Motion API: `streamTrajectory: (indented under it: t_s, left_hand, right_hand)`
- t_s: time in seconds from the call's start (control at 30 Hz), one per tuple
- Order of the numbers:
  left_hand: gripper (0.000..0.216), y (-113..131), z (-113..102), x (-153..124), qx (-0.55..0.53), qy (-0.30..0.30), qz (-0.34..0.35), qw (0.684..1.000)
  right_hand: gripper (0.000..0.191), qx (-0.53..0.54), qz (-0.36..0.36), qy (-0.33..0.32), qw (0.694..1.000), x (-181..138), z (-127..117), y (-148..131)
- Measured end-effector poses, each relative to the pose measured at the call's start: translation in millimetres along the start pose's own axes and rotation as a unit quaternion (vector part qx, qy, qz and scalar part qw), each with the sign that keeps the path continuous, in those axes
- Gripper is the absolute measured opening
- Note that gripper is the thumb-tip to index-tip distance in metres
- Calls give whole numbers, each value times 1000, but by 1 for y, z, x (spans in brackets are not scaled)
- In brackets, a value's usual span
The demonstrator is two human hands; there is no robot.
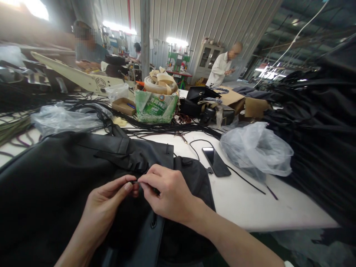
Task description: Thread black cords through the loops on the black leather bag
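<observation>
Thin black cord end (136, 182): lies at lower centre of the frame, on top of the black garment (69, 178), pinched between both hands. Its short visible stretch runs roughly left-right across the frame, so its long axis bridges the 2 sets of fingertips. Too thin to tell how far it continues under the fingers.

Left hand (107, 200): enters from the lower left, thumb and forefinger closed on the cord's left end, other fingers curled loosely beneath.

Right hand (169, 193): enters from the lower right, fingers closed in a pinch on the cord's right end, knuckles up. Fingertips of both hands nearly meet; neither is clearly the nearer, the cord sits between them.

Garment: spread over the lower left half of the frame, covering the near edge of the white tabletop (250, 200); a gathered fold (130, 157) lies just above the hands.

Outward: a dark phone (216, 161) lies face-up right of the garment. A clear plastic bag (258, 148) sits further right, a second bag (61, 118) at left. Loose black cords (167, 128) run across mid-frame. A green-printed bag of tape rolls (156, 100) stands behind them. Black fabric is stacked (319, 122) at right. 2 people work in the background.
</observation>
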State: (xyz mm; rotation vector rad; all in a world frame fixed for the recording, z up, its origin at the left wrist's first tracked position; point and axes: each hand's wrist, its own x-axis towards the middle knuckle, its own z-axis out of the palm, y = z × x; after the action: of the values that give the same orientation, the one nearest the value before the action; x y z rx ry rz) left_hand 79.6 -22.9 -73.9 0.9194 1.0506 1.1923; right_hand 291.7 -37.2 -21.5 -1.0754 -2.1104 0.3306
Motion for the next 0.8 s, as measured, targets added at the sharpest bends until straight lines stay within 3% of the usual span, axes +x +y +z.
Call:
streamTrajectory:
  t_s: [0.8]
  left_hand:
    - [48,-1,-1,0,-10,-2,-3,1000]
  right_hand:
    - [18,43,-5,22,999,2,4,-1]
